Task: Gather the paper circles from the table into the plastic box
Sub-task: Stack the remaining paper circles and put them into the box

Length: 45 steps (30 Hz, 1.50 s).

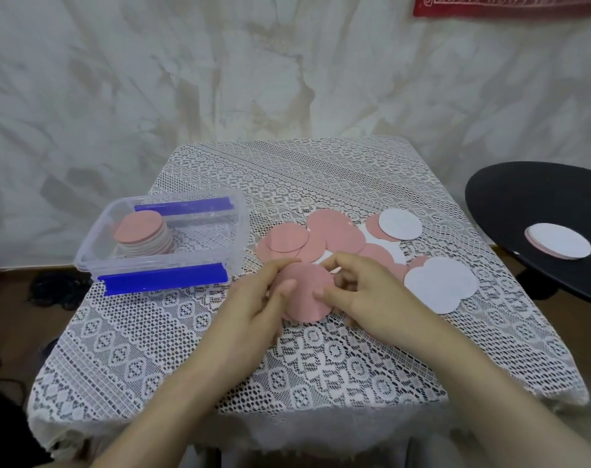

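We held a pink paper circle (304, 292) over the lace-covered desk (321, 363), our left hand (253, 302) and right hand (365, 295) both pinching its edges with curled fingers. More loose circles (334, 234), pink and white, lay overlapping just behind it. The plastic box (94, 251) stood at the left with a stack (142, 231) inside.

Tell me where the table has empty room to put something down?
Bare cloth lies from the left hand and right hand to the near edge, and along the far edge behind the box and loose circles. The middle is crowded: box left, overlapping circles right, a pink circle held in front.
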Tool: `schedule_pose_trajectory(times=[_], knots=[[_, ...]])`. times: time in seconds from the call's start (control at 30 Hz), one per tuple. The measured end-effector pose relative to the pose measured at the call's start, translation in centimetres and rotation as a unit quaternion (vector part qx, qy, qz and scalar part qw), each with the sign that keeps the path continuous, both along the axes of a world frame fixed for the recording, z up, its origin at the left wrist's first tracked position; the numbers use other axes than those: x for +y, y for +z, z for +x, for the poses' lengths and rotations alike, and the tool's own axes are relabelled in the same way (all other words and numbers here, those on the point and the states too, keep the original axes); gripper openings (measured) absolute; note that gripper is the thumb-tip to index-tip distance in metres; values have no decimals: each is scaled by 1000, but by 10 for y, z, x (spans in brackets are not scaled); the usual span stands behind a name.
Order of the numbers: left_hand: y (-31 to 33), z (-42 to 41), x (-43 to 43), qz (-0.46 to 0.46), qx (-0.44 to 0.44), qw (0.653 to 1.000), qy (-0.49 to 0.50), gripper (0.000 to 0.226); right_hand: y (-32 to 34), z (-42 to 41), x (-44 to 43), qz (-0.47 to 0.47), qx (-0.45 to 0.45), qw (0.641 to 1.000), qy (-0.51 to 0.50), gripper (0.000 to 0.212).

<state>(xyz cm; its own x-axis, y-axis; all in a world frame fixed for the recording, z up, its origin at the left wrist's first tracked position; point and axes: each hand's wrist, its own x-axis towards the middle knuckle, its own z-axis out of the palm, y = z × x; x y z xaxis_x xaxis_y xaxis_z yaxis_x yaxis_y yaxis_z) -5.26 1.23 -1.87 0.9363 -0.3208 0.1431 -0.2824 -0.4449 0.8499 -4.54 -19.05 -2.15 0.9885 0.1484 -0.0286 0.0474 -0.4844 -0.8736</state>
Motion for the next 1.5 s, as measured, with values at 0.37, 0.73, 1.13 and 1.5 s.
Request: schedule_pose_trajectory(times=[0.37, 0.73, 1.13, 1.5], knots=[[-5, -2, 2, 149, -104, 983, 1, 12, 10, -20, -2, -185, -106, 976, 36, 26], [1, -5, -2, 149, -156, 976, 5, 17, 7, -31, 8, -265, -143, 952, 53, 23], [3, -4, 9, 127, -113, 985, 17, 12, 13, -23, 14, -244, -151, 956, 66, 18], [18, 10, 50, 45, -58, 988, 134, 7, 22, 4, 56, -54, -140, 988, 35, 9]])
